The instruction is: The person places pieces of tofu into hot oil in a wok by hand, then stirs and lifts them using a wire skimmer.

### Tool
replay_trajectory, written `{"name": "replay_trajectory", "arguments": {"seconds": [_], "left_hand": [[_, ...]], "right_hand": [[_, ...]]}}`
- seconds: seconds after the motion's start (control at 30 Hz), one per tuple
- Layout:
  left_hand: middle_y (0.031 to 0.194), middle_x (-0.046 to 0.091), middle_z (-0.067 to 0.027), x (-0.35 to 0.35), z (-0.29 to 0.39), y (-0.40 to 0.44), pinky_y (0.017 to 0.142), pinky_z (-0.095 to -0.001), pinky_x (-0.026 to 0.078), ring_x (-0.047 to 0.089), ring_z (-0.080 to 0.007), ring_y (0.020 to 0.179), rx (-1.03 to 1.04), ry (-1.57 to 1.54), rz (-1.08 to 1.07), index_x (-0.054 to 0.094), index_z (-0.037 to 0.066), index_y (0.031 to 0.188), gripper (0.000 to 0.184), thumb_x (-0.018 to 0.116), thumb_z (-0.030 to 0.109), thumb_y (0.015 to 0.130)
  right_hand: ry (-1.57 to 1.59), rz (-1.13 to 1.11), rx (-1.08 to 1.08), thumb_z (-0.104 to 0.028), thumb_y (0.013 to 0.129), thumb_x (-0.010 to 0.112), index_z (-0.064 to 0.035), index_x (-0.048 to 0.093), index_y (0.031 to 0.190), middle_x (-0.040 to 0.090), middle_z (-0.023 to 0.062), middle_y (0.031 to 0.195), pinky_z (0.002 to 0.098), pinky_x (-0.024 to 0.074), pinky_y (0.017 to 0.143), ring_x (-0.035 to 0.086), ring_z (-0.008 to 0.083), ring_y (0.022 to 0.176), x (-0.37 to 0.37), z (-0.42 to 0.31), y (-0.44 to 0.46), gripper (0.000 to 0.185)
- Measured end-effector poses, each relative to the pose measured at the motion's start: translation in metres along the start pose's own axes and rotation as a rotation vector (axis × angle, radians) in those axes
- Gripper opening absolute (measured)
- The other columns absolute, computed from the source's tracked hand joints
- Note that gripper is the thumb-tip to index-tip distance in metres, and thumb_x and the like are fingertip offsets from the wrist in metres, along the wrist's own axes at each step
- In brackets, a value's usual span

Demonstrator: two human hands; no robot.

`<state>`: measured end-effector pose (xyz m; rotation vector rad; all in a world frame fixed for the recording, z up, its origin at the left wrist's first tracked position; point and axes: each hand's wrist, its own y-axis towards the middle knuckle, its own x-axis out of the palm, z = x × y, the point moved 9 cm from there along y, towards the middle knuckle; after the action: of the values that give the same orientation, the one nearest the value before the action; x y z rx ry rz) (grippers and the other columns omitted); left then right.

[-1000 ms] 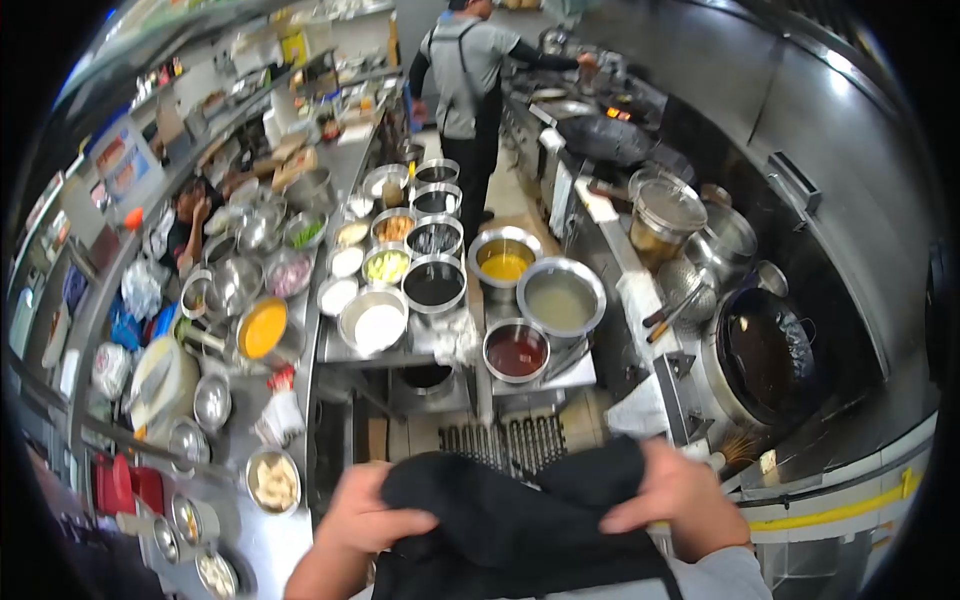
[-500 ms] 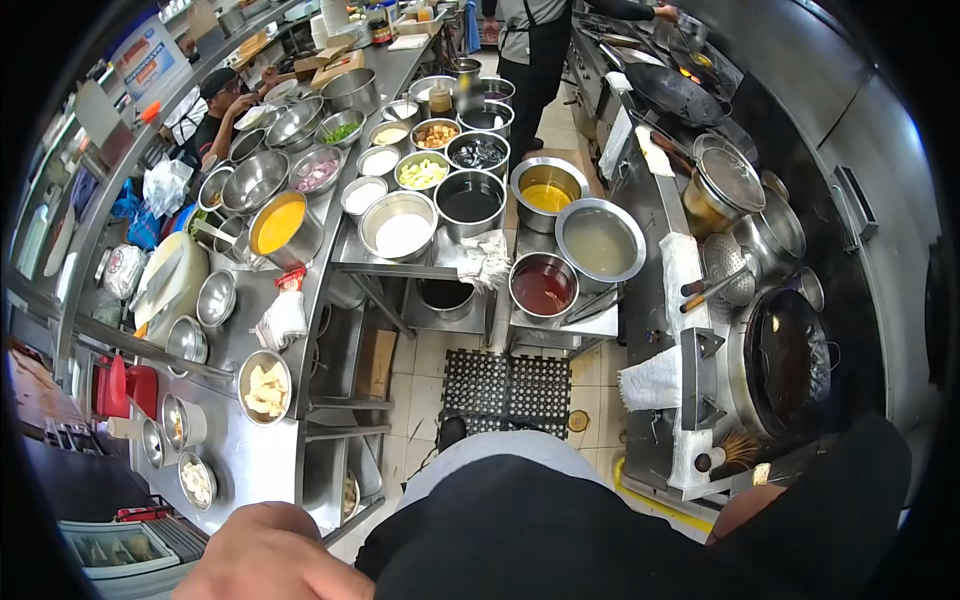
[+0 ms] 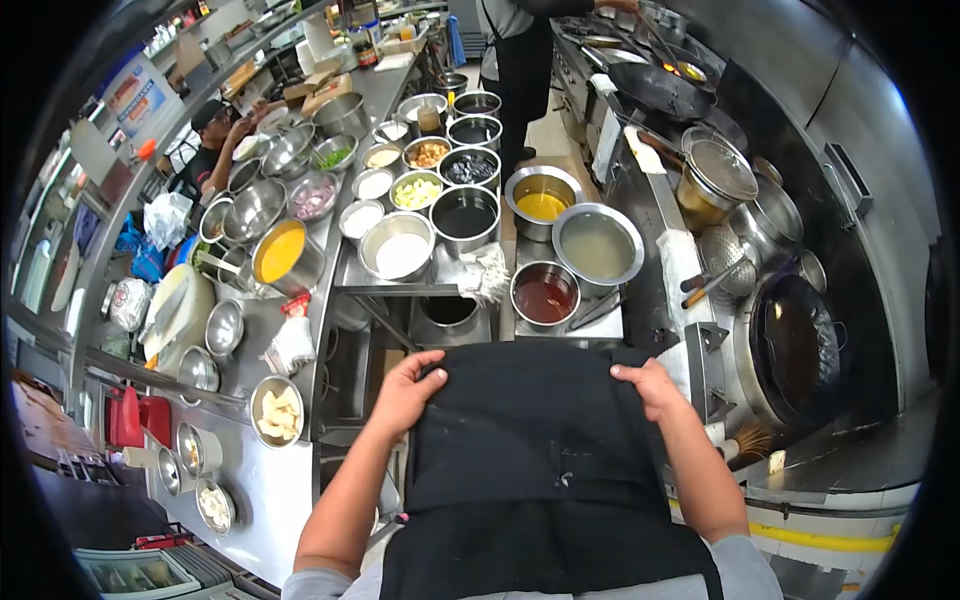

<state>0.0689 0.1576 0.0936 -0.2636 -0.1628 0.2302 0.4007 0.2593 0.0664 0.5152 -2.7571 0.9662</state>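
A black apron [image 3: 530, 430] is stretched out in front of my body, its lower edge lifted and spread between both hands. At its left corner, my left hand [image 3: 405, 392] pinches the cloth between thumb and fingers. My right hand [image 3: 655, 390] grips the opposite corner the same way. Small pale marks show on the fabric. Just beyond the raised edge stand a pot of red liquid [image 3: 545, 293] and a wide basin of cloudy liquid [image 3: 600, 245].
On the left counter sit a bowl of pale yellow pieces [image 3: 278, 412] and a pot of orange liquid [image 3: 280, 252]. A wok of dark liquid [image 3: 795, 340] stands on the right range [image 3: 708, 375]. Ahead, a person in a black apron [image 3: 525, 70] works at the stove; another person [image 3: 215, 140] is behind the left shelf.
Both hands have come to the front and taken hold of the apron, lifting and spreading it. Before, my left hand was low at the left and my right hand was mostly out of sight.
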Motion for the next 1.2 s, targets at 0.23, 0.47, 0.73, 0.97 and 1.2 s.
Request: {"name": "replay_trajectory", "arguments": {"seconds": [0.23,0.47,0.73,0.97,1.2], "left_hand": [[0.096,0.059,-0.0144,0.004,-0.136,-0.076,0.075,-0.0326,0.048,0.059,-0.0217,0.084,-0.871,-0.619,0.013,0.051,-0.002,0.105,0.033,0.052,0.023,0.083],[0.087,0.060,-0.0099,-0.043,-0.144,-0.075,0.068,-0.0324,0.051,0.060,-0.0201,0.075,-0.660,-0.254,0.238,0.053,0.002,0.098,0.021,0.044,0.018,0.087],[0.096,0.057,-0.0092,-0.022,-0.038,-0.050,0.074,-0.0326,0.049,0.058,-0.0192,0.084,-0.359,-0.536,0.229,0.048,0.004,0.103,0.023,0.043,0.022,0.089],[0.097,0.058,-0.0135,-0.019,-0.041,-0.049,0.077,-0.0366,0.049,0.058,-0.0238,0.087,-0.362,-0.674,0.226,0.048,-0.002,0.103,0.030,0.044,0.025,0.088],[0.095,0.058,-0.0107,-0.037,-0.070,-0.040,0.074,-0.0319,0.048,0.058,-0.0190,0.081,-0.327,-0.480,0.233,0.049,0.000,0.104,0.026,0.044,0.020,0.088]], "right_hand": [[0.167,-0.017,0.627,-0.016,0.076,0.061,0.0009,0.049,0.111,0.057,0.0148,0.102,0.0370,0.0477,0.077,0.059,0.0248,0.086,-0.020,0.137,-0.016,0.040],[0.148,0.257,0.370,-0.008,0.081,0.051,0.0040,0.046,0.102,0.058,0.0149,0.094,0.0375,0.0495,0.073,0.059,0.0246,0.078,-0.071,0.161,-0.022,0.025],[0.438,0.218,0.055,-0.010,0.082,0.051,0.0024,0.045,0.104,0.057,0.0148,0.098,0.0393,0.0483,0.077,0.058,0.0255,0.086,-0.041,0.064,-0.036,0.026],[0.442,0.236,-0.027,-0.012,0.082,0.052,0.0029,0.047,0.102,0.057,0.0155,0.097,0.0387,0.0493,0.076,0.059,0.0257,0.084,-0.038,0.039,-0.034,0.025],[0.385,0.231,0.043,-0.013,0.082,0.052,0.0022,0.048,0.103,0.058,0.0138,0.096,0.0376,0.0491,0.076,0.059,0.0248,0.085,-0.037,0.056,-0.021,0.026]]}}
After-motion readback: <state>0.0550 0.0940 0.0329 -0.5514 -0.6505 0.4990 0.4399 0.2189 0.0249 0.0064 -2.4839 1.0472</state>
